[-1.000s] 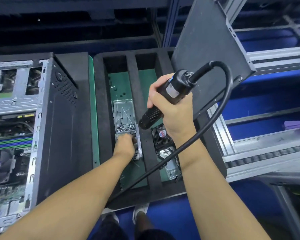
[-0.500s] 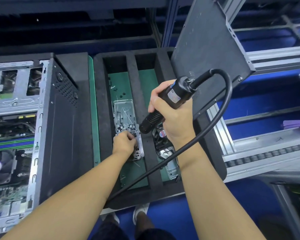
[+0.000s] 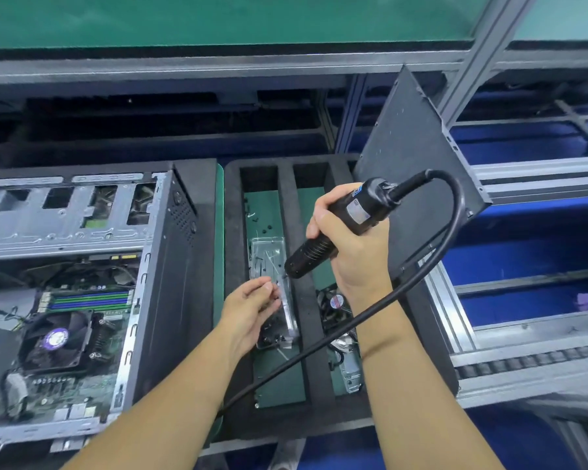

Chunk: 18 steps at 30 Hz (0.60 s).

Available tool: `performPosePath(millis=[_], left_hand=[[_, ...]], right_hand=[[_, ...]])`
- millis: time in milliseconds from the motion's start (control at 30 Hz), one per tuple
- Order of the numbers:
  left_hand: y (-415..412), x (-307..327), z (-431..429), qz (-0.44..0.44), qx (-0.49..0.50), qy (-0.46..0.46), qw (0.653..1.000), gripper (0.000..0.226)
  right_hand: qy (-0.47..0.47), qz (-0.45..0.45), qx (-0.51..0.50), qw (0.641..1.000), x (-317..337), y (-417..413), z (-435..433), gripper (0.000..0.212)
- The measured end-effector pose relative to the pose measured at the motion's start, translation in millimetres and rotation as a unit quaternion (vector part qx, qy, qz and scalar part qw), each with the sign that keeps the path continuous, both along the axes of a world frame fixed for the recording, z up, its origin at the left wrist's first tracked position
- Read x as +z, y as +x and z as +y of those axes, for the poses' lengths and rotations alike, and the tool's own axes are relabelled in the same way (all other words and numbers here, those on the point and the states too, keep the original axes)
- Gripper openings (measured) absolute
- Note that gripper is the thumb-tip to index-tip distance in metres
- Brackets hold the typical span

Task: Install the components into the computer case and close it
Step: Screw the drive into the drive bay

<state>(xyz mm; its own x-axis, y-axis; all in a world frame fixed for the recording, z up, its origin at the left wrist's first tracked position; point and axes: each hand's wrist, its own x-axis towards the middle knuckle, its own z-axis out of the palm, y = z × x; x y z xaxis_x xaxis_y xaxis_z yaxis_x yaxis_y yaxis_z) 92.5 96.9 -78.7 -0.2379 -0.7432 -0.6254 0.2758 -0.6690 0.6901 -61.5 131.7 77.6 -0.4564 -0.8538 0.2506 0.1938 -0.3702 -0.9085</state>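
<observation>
One unreadable label (image 3: 357,212) on the screwdriver (image 3: 319,247) the right hand (image 3: 357,262) grips.

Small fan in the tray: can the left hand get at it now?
Probably yes: the fan lies exposed just across the foam divider from the left hand. The right hand holding the screwdriver sits close above, so room is tight.

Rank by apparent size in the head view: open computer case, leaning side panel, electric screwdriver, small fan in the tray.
1. computer case
2. side panel, partly hidden
3. electric screwdriver, nearer the camera, so it looks bigger than it is
4. small fan, partly covered
</observation>
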Motion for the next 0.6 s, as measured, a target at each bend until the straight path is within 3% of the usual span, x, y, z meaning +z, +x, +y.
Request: performPosePath(millis=[233,600], left_hand=[[-8.1,-2.2,2.8,0.014,-0.011,0.002,1.000,0.020],[-0.7,5.9,10.4,0.182,-0.033,0.019,0.982,0.035]], right_hand=[[0.003,-0.006,0.005,1.000,-1.7,3.8,3.0,0.023],[-0.008,-0.004,-0.005,1.000,-0.6,-2.1,0.9,0.025]])
